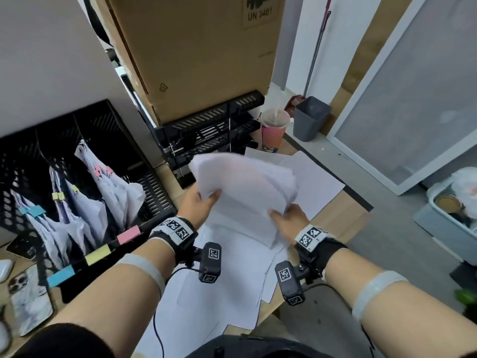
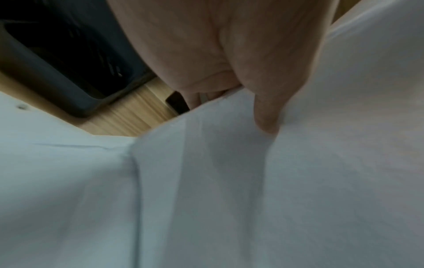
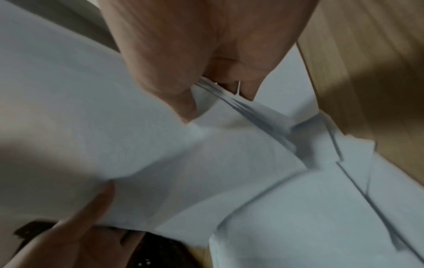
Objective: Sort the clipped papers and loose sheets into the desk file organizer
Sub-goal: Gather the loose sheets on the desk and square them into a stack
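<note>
Both hands hold a stack of loose white sheets lifted above the desk. My left hand grips the stack's left edge, thumb on top. My right hand pinches its near right corner, several sheet edges fanned between thumb and fingers. The black mesh file organizer stands at the left with blue, yellow and pink labels; clipped paper bundles lean in its slots. More loose sheets lie on the wooden desk below.
A black stacked letter tray carries a big cardboard box behind the papers. A pink drink cup stands at the desk's far edge. Two phones and a white mouse lie at the left. A grey bin is on the floor.
</note>
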`<state>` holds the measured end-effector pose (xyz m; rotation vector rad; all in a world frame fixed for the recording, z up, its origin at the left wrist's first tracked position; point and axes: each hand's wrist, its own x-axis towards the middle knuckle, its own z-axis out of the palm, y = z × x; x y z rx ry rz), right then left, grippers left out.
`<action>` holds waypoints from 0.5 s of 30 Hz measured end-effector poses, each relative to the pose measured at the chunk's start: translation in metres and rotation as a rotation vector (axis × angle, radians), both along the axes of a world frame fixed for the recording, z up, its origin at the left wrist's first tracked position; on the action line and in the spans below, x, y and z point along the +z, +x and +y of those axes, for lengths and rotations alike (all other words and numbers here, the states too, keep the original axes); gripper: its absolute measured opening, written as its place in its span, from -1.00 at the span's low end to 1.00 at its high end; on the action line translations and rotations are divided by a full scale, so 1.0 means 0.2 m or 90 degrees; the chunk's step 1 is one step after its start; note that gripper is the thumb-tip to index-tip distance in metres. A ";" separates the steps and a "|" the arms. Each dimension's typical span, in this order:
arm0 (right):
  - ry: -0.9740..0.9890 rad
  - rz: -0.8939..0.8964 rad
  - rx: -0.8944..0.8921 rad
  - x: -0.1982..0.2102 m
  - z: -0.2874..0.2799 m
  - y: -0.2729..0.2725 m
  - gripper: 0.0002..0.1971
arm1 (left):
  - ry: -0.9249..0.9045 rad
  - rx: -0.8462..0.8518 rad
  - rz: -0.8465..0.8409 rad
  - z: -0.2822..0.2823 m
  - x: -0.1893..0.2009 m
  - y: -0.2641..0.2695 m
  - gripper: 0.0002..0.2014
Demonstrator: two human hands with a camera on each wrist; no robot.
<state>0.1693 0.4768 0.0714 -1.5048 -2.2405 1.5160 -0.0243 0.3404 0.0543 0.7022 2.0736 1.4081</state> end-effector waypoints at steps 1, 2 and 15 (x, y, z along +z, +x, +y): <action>0.008 0.020 -0.002 0.01 0.02 0.00 -0.72 | 0.019 0.016 -0.006 0.03 0.03 0.00 -0.71; 0.006 0.045 -0.018 0.01 0.05 0.00 -0.74 | 0.038 0.030 -0.008 0.08 0.03 -0.01 -0.68; -0.186 -0.124 -0.296 -0.34 0.62 0.29 -0.53 | -0.372 -0.224 -0.004 0.35 -0.39 0.11 -0.47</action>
